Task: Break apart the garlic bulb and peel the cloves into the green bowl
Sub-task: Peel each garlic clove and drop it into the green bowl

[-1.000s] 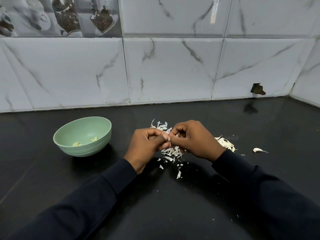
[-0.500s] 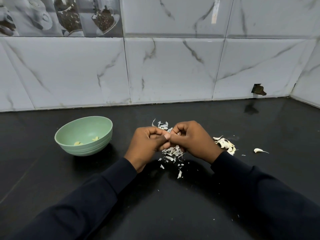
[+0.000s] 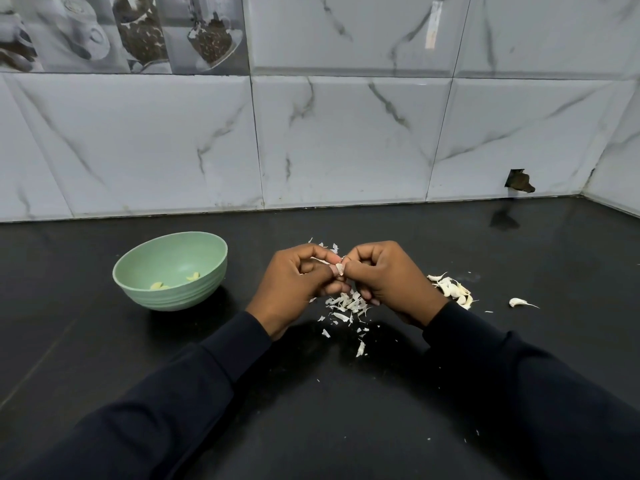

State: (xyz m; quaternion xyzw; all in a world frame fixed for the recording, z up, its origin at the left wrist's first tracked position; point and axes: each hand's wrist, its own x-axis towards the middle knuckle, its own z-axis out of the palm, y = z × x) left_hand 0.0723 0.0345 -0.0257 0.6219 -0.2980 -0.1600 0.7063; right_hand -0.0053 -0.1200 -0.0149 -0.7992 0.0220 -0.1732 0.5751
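My left hand and my right hand meet above the black counter, both pinching one small garlic clove between thumbs and fingertips. Most of the clove is hidden by the fingers. The green bowl stands to the left of my hands with two or three peeled cloves inside. A heap of unpeeled cloves lies just right of my right wrist, and one loose clove lies farther right.
White garlic skins are scattered on the counter under and in front of my hands, a few more behind them. A marble-tiled wall closes the back and the right corner. Bare black counter stretches toward me.
My hands have stayed in the same place, with the fingers shifting slightly on the clove. The bowl and the cloves on the counter have not moved.
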